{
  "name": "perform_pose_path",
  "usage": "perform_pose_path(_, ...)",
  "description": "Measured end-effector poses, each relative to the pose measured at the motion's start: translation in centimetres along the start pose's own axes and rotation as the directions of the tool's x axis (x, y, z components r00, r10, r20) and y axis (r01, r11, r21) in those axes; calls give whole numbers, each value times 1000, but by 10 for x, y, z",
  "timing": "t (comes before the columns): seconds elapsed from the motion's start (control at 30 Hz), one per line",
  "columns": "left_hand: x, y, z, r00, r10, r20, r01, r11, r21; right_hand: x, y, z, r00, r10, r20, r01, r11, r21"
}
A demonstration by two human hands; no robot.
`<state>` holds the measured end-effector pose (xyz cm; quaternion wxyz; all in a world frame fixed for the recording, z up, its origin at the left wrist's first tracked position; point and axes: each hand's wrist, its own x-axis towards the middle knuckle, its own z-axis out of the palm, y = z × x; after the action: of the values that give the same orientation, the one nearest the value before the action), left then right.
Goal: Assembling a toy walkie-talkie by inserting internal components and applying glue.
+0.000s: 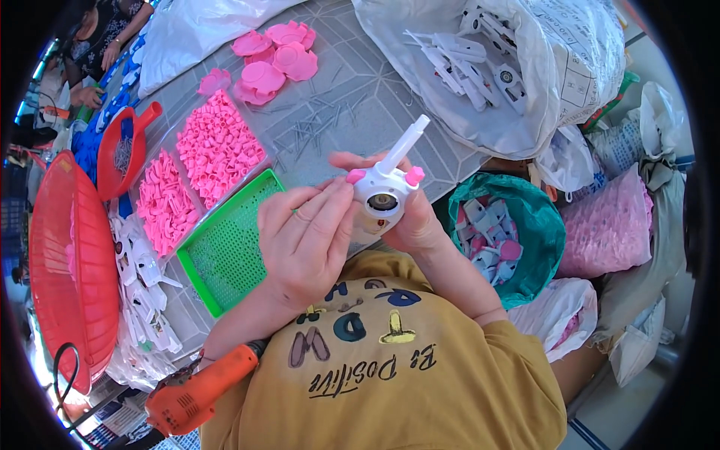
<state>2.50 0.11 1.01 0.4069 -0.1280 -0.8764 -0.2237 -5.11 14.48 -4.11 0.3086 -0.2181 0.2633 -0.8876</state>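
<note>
Item: white toy gun body (pixel 384 187), pink knobs, held above tabletop (pixel 360 97) edge | Axis: barrel points up-right, away | Left hand (pixel 304 240): fingertips pinching left knob | Right hand (pixel 409 221): grip clenched around body

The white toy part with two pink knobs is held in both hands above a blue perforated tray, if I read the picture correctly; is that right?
Not quite: the head view shows the perforated tray is green, not blue. The rest holds: the white toy part with two pink knobs is held between the left hand and the right hand, just above and to the right of that tray.
</note>
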Motion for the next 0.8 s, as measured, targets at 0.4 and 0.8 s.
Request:
perform_pose_path(0.4, -2, 5, -10, 995, 74, 66, -77, 996, 43, -4, -9, -12, 993, 69, 95, -74, 996, 46)
perform_pose_path(0.8, 9, -1, -11, 980, -154, 125, 191, 897, -399, -4, -9, -22, 968, 131, 216, -129, 991, -23)
